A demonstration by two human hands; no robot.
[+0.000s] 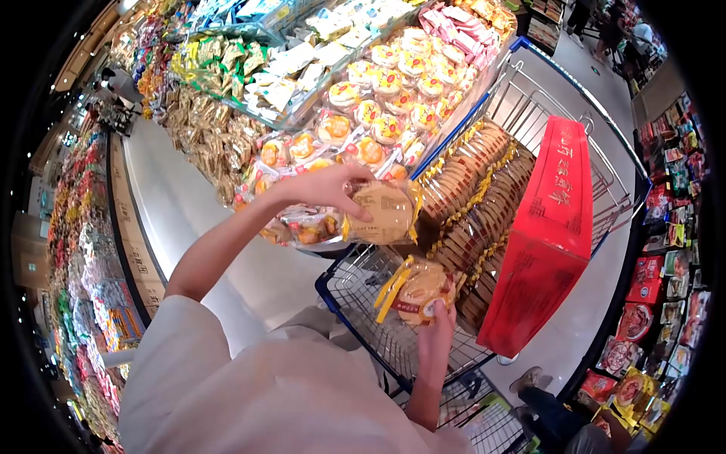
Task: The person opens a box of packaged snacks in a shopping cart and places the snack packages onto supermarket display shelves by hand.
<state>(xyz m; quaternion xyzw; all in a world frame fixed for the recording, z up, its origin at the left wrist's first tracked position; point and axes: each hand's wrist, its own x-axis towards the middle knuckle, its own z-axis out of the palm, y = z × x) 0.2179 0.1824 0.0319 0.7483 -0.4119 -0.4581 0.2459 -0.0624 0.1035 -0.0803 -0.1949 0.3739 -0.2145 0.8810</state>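
Note:
My left hand (pixel 333 188) is closed on a clear bag of flat round biscuits (pixel 382 212), tan-faced and edged with yellow tape. It is above the display of wrapped cakes, by the cart's near edge. Lower down, my right hand (pixel 436 321) grips a second biscuit bag (pixel 418 295) with a dark red label and yellow ties at one end. That bag is over the shopping cart (pixel 355 291). Beside it, an opened red carton (pixel 541 234) holds rows of similar bagged biscuits (pixel 476 197), stacked on edge. Part of the right fingers is hidden behind the bag.
Round wrapped cakes (pixel 386 98) fill the display left of the cart, with green-and-white packets (pixel 234 64) and gold packets (pixel 208 136) beyond. Snack shelves (pixel 665 250) line the right side. A person's leg and shoe (pixel 532 380) are close to the cart at lower right.

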